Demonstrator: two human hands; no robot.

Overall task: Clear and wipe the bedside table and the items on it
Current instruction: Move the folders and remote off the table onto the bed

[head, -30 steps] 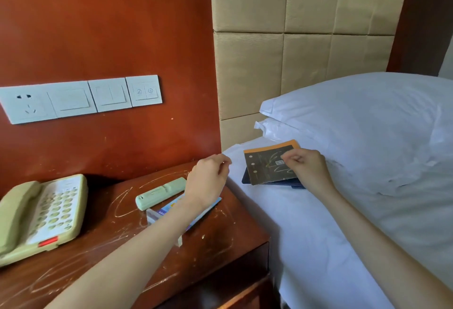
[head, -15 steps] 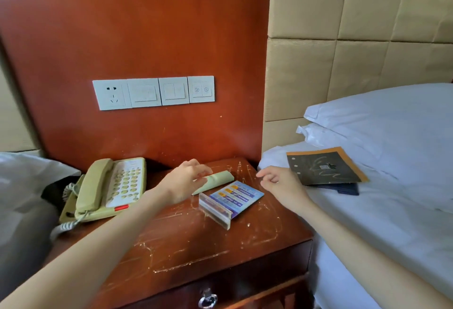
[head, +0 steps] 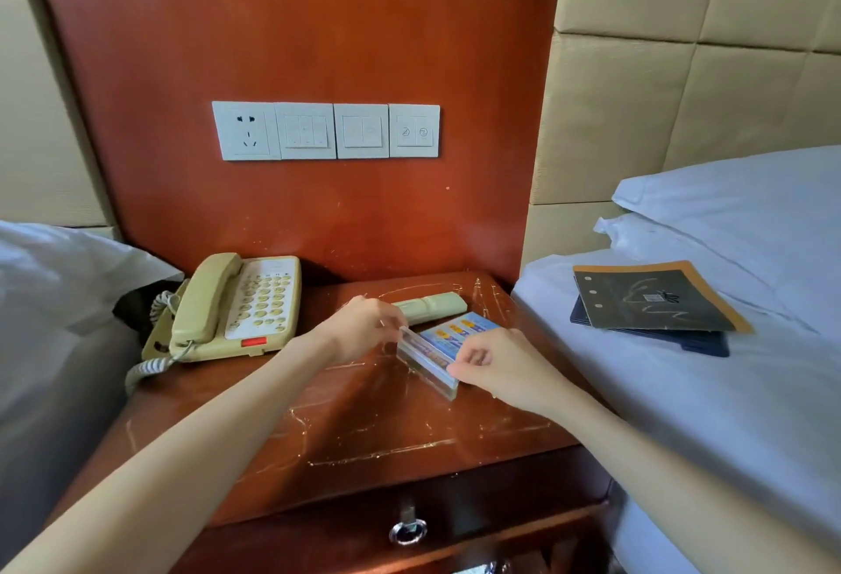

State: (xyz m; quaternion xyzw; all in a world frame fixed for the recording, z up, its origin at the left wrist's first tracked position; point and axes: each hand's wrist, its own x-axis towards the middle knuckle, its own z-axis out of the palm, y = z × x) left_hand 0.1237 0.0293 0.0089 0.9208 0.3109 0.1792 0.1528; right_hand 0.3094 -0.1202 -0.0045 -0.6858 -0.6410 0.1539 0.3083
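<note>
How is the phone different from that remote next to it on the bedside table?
The phone is bulky, with a handset, many round keys and a coiled cord; the remote is a slim, plain bar. The phone sits at the table's left, the remote towards the back right. Both are pale greenish-cream and lie untouched on the bedside table.

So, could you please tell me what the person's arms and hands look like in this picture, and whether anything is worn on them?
Both forearms are bare up to the picture's edge: no sleeves show. The left hand and the right hand wear no gloves, and no watch, bracelet or ring is visible on either.
</note>
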